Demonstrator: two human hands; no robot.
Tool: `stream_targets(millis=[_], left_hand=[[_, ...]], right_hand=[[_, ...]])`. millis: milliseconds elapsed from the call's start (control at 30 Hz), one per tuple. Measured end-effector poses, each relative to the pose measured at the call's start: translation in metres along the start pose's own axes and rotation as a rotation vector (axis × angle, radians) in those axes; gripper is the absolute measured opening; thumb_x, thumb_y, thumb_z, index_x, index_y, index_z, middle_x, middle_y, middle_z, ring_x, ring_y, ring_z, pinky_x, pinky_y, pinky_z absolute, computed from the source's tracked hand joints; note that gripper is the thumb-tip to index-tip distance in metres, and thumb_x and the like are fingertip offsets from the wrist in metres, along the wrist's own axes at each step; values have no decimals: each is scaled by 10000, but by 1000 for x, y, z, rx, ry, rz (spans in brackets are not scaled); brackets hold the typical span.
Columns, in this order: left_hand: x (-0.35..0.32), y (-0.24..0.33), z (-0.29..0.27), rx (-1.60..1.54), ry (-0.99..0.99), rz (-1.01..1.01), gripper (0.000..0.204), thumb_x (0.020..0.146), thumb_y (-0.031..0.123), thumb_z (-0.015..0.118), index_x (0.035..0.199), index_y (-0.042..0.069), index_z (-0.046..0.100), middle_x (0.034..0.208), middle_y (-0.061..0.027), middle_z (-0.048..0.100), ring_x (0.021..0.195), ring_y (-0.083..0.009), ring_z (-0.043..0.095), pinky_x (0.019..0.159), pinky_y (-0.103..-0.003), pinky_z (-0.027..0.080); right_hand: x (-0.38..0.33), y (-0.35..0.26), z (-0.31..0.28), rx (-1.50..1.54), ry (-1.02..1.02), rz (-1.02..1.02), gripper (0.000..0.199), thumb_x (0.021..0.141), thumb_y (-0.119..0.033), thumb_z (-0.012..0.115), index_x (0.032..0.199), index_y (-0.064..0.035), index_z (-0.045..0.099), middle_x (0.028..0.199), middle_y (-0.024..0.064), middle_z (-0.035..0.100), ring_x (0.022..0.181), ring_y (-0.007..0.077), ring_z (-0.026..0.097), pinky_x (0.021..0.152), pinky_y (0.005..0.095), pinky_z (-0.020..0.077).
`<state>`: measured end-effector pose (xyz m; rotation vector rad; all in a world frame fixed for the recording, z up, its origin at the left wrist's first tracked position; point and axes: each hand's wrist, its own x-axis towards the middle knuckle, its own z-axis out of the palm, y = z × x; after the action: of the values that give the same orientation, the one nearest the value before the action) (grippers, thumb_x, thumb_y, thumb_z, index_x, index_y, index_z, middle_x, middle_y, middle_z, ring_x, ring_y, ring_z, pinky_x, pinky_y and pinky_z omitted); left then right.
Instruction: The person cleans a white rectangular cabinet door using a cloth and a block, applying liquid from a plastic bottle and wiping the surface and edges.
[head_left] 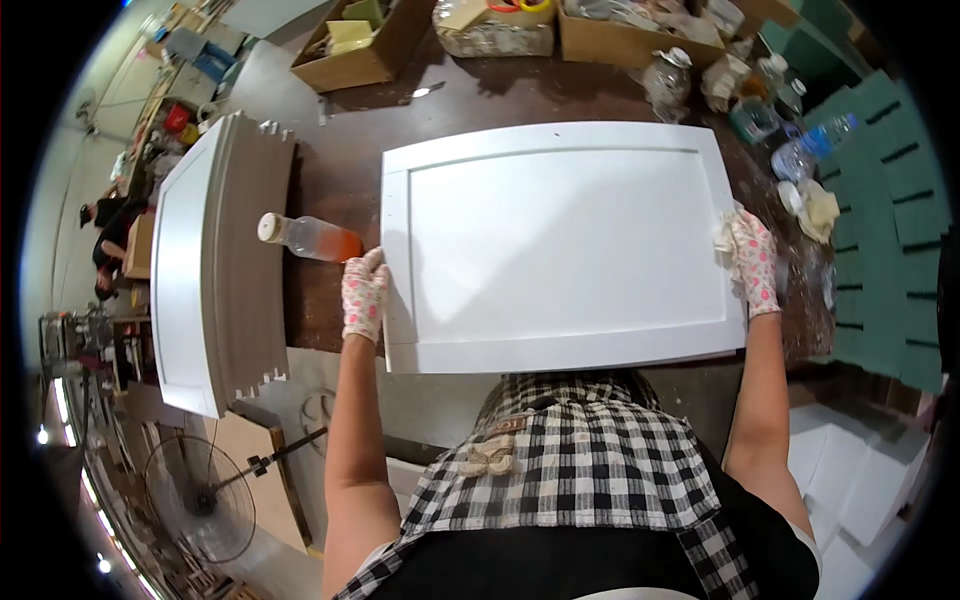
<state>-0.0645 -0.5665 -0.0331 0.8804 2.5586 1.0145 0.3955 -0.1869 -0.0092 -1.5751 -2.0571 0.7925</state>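
A white cabinet door panel [560, 240] with a raised frame border lies in front of me, its near edge at my checked apron. My left hand [364, 296], in a flower-print glove, is closed on the panel's left edge. On the opposite edge my right hand [756, 262], in a matching glove, is closed round a crumpled whitish cloth [727, 236] that touches the panel's side. Just beyond my left hand, a clear bottle [318, 240] with a pale cap and orange liquid sits on the brown table [340, 185].
A stack of white panels [245, 260] stands at the left. Open cardboard boxes [365, 55] line the table's far side. Plastic bottles [800, 155] and a crumpled rag [820, 210] lie far right, beside green slatted pieces [885, 230]. A fan [205, 497] stands lower left; people work beyond.
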Motion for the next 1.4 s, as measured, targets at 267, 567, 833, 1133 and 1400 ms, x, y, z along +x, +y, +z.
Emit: stream_targets(millis=[267, 567, 833, 1133, 1400], left_hand=[[-5, 7, 22, -251, 22, -214, 279, 902, 83, 609, 1164, -7, 648, 1069, -80, 637, 968, -179, 613, 873, -283, 488], [3, 56, -34, -1290, 305, -240, 339, 972, 277, 552, 1207, 38, 603, 1197, -66, 608, 1060, -185, 586, 941, -331, 469], [24, 77, -94, -1510, 146, 366, 431, 1023, 415, 421, 1052, 36, 624, 705, -8, 508, 599, -100, 446, 566, -217, 419], [-84, 97, -92, -1276, -190, -647, 524, 936, 360, 556, 1281, -34, 541, 1132, -133, 645, 1013, -199, 632, 889, -305, 498], [-29, 11, -51, -1012, -419, -217, 424, 922, 289, 569, 1215, -18, 579, 1002, -87, 666, 860, -135, 647, 759, -259, 524]], right_hand=[[24, 12, -8, 732, -59, 306, 276, 903, -103, 562, 1135, 16, 653, 992, 52, 675, 790, 110, 633, 685, 210, 501], [-7, -38, -57, 965, 346, 41, 303, 966, -120, 474, 1229, -4, 571, 1049, 56, 625, 807, 84, 611, 651, 196, 508], [-37, -37, -75, 937, 308, -184, 362, 966, -111, 471, 1295, 32, 516, 1207, 115, 589, 902, 177, 643, 720, 247, 551], [-165, 7, -43, 495, 212, -28, 379, 970, -130, 479, 1320, 14, 505, 1231, 106, 586, 985, 195, 620, 797, 279, 528], [-125, 27, -55, 47, 204, -231, 396, 974, -147, 485, 1342, -2, 494, 1253, 98, 583, 1058, 210, 600, 866, 307, 507]])
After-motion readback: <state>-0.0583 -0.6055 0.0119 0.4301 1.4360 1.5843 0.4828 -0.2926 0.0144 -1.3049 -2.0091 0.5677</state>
